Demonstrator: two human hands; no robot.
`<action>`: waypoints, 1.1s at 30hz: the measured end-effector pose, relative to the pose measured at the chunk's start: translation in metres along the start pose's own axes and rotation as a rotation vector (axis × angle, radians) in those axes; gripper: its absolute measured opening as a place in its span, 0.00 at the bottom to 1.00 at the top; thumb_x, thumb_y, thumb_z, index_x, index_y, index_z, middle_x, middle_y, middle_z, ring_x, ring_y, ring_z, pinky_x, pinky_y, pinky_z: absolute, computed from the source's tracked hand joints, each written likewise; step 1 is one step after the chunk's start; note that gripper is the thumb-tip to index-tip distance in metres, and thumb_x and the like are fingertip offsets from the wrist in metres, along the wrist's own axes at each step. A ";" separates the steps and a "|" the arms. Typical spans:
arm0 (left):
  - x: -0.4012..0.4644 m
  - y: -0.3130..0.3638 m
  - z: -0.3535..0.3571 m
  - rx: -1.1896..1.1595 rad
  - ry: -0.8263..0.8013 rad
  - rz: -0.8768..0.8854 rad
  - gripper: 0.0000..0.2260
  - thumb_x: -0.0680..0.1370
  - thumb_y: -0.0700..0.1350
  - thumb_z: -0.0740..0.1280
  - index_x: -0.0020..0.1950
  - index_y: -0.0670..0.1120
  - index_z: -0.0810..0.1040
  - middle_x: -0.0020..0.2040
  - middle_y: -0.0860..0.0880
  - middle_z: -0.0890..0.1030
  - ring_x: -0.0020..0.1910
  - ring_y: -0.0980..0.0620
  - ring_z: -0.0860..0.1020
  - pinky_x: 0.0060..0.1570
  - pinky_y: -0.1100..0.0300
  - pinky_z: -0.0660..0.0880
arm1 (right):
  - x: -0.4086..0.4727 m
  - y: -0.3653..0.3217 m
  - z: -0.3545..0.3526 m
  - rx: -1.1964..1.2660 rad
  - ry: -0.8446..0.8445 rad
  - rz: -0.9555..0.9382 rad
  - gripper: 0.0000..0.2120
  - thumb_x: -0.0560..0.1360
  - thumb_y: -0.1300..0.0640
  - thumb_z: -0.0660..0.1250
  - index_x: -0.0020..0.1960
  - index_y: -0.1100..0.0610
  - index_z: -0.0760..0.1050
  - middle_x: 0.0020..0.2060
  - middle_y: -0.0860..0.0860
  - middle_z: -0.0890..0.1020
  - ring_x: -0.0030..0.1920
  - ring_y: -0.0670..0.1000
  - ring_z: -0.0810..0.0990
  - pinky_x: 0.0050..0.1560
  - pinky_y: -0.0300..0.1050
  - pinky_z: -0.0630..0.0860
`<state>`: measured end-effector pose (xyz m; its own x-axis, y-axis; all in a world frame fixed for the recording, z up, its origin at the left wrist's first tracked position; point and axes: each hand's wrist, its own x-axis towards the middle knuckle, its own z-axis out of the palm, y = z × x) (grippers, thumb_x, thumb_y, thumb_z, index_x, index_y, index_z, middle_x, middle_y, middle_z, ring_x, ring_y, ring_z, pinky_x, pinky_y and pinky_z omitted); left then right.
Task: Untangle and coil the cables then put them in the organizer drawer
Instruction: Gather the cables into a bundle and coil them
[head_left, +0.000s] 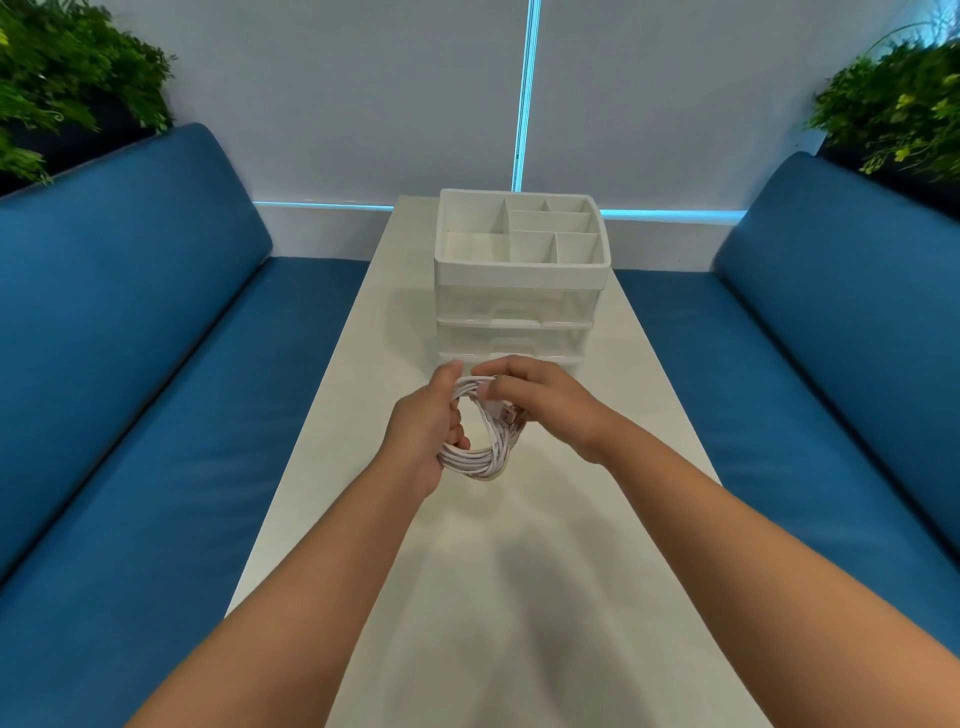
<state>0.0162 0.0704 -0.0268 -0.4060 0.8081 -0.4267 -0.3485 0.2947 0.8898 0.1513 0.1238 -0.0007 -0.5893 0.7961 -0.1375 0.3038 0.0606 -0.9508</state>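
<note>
A white cable (480, 456) is wound into a coil of several loops and held above the table (519, 571), just in front of the organizer. My left hand (423, 431) grips the coil's left side, with fingers through the loop. At the coil's top right, my right hand (540, 402) pinches the cable near its USB plug (508, 414). The white organizer (519, 275) stands at the table's far end, with a divided open top tray and clear drawers (514, 332) below, all closed.
Blue cushioned benches (156, 389) run along both sides of the narrow white table. Green plants (67, 78) stand behind each bench back. A white wall with lit blue strips closes off the far end behind the organizer.
</note>
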 end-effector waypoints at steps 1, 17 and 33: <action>0.000 0.000 -0.001 -0.022 0.001 -0.002 0.17 0.78 0.56 0.67 0.37 0.44 0.73 0.21 0.53 0.63 0.23 0.52 0.63 0.31 0.57 0.67 | 0.000 -0.001 0.000 0.038 -0.002 0.004 0.15 0.75 0.51 0.68 0.60 0.52 0.78 0.52 0.50 0.82 0.49 0.46 0.79 0.48 0.39 0.73; 0.002 -0.031 -0.006 0.845 0.091 1.576 0.23 0.78 0.61 0.66 0.36 0.42 0.76 0.31 0.49 0.74 0.32 0.49 0.69 0.35 0.56 0.66 | -0.013 0.007 -0.005 0.770 -0.070 0.617 0.38 0.71 0.32 0.65 0.63 0.65 0.73 0.54 0.61 0.80 0.48 0.62 0.84 0.44 0.52 0.83; -0.021 -0.008 -0.014 0.446 -0.114 0.812 0.17 0.76 0.64 0.66 0.49 0.51 0.78 0.50 0.54 0.80 0.53 0.56 0.77 0.55 0.60 0.72 | -0.021 0.012 -0.016 0.302 -0.343 0.265 0.14 0.76 0.66 0.64 0.61 0.61 0.76 0.45 0.55 0.82 0.40 0.50 0.81 0.36 0.39 0.78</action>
<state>0.0159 0.0435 -0.0275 -0.2899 0.8906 0.3505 0.3719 -0.2326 0.8987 0.1797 0.1174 -0.0042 -0.7479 0.5151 -0.4186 0.2762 -0.3320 -0.9019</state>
